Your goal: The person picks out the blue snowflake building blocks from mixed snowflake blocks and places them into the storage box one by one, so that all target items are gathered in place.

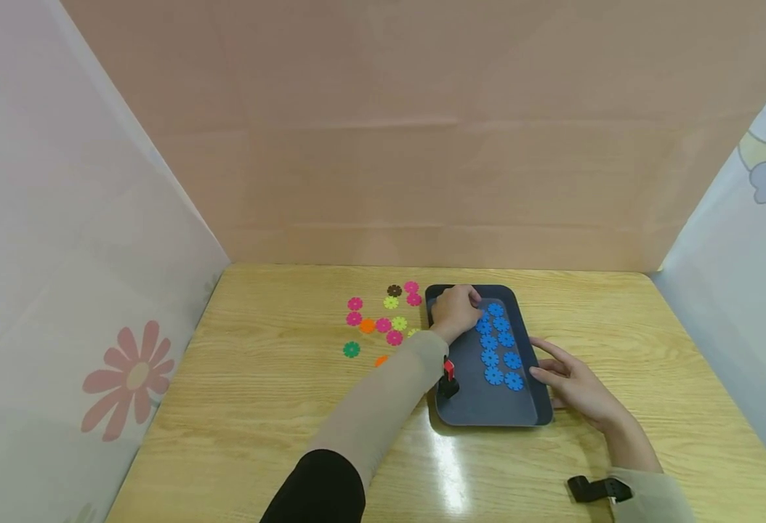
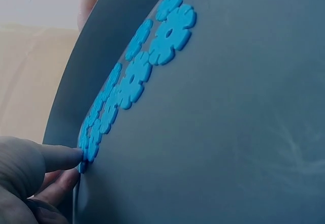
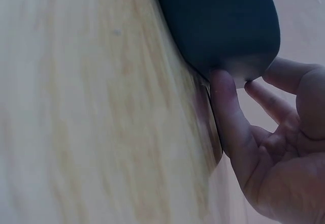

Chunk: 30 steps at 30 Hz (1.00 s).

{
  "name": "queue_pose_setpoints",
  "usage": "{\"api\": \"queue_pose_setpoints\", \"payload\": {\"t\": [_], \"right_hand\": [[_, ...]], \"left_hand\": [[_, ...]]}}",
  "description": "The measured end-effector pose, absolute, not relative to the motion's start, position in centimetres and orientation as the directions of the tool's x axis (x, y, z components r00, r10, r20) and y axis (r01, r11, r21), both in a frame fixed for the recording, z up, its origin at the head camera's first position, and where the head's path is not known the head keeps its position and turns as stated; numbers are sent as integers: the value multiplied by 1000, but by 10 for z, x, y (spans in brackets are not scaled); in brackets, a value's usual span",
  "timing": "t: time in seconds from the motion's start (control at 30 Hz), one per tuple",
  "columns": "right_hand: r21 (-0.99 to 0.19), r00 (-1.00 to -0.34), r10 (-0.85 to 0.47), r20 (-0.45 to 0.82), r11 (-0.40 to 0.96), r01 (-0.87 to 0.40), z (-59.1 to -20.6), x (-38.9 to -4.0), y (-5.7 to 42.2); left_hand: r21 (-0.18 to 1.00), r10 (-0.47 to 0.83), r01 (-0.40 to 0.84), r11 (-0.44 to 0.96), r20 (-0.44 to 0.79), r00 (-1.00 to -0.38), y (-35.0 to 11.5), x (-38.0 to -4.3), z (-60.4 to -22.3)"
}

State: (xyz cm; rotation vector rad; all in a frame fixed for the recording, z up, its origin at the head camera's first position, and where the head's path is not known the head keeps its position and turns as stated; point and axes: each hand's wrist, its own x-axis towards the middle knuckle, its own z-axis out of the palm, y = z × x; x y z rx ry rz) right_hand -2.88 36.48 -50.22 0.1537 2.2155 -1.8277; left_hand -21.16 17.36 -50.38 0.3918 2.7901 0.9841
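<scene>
A dark grey rectangular tray point(image 1: 468, 410) lies on the table, holding blue flower-shaped plastic discs point(image 1: 490, 357) set in two columns along its right half. My left hand point(image 1: 455, 311) reaches over the tray's far left part. In the left wrist view its thumb and a finger pinch a blue disc point(image 2: 82, 166) at the far end of the columns; the fingertips partly hide it. Against the tray's right side rests my right hand point(image 1: 575, 385), its fingers spread and gently bent. The right wrist view shows fingertips point(image 3: 223, 84) touching the tray's outer wall point(image 3: 223, 26).
Left of the tray, loose flower discs lie on the wooden table point(image 1: 246, 407): several pink discs point(image 1: 383, 325), some yellow discs point(image 1: 399, 323), orange discs point(image 1: 367, 325), a green disc point(image 1: 352, 349) and a brown disc point(image 1: 394, 290). A tan backdrop point(image 1: 383, 181) rises behind.
</scene>
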Motion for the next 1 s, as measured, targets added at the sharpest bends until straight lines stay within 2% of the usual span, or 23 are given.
{"api": "queue_pose_setpoints", "payload": {"t": [0.37, 0.53, 0.77, 1.0], "right_hand": [[-946, -955, -100, -278, 202, 255, -505, -38, 364], [-944, -956, -106, -275, 217, 248, -505, -42, 367], [-939, -956, -95, -279, 235, 251, -505, -41, 376], [-928, -962, -67, -266, 287, 237, -503, -38, 382]], "left_hand": [[633, 293, 191, 750, -58, -954, 168, -217, -503], [645, 352, 275, 713, 11, -936, 154, -215, -487], [669, 478, 417, 615, 104, -872, 126, -205, -451], [566, 522, 499, 656, 137, -842, 78, -195, -414]]}}
